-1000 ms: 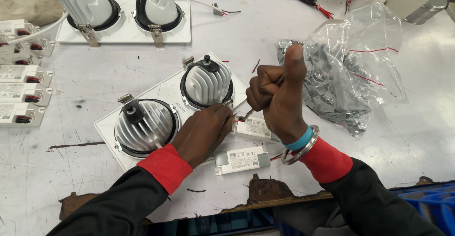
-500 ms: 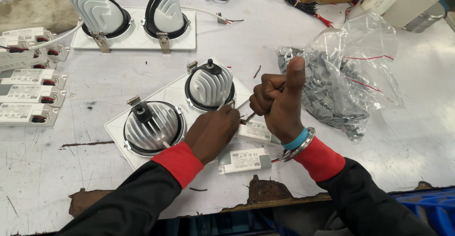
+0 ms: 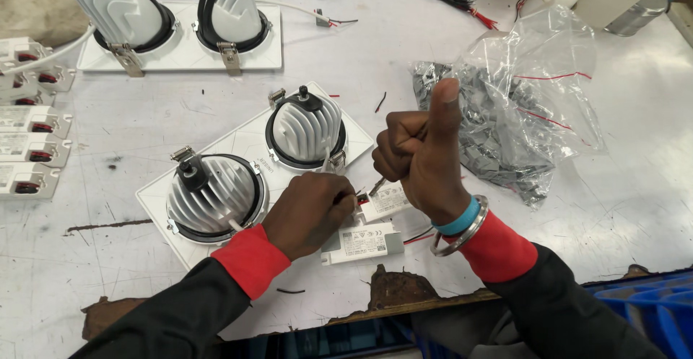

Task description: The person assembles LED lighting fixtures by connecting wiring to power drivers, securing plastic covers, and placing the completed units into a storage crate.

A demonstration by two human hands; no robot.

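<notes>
A white twin downlight fixture (image 3: 249,146) lies face down, its two ribbed heat sinks up. My left hand (image 3: 307,215) rests at its near edge, fingers closed on thin wires beside a small white driver box (image 3: 388,199). My right hand (image 3: 419,153) is a fist with the thumb up, gripping a screwdriver (image 3: 377,185) whose tip points down at that box's terminal end. A second white driver box (image 3: 362,243) lies just in front of both hands.
Another twin downlight (image 3: 180,45) sits at the back left. Several white driver boxes (image 3: 29,150) line the left edge. A clear plastic bag of grey parts (image 3: 520,114) lies to the right. A blue crate (image 3: 650,308) sits below the chipped front table edge.
Both hands keep the same pose at the driver box. Only the view has shifted a little, so the scene sits lower in the frame.
</notes>
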